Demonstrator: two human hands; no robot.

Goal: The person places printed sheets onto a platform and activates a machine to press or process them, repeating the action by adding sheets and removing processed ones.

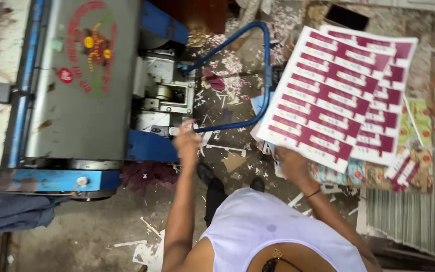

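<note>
Left hand [187, 141] on blue lever [242, 75]; right hand [292, 163], seemingly two printed sheets [328, 95].

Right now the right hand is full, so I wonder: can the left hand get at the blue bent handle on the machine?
Probably yes. The left hand is already at the near end of the blue handle, with nothing between them, while the right hand holds the printed sheets.

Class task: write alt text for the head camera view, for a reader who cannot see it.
Seen from above, a person's right hand holds up a stack of printed sheets with rows of maroon and white labels, while the left hand reaches to the blue handle of a grey and blue machine. Paper scraps litter the floor.
</note>
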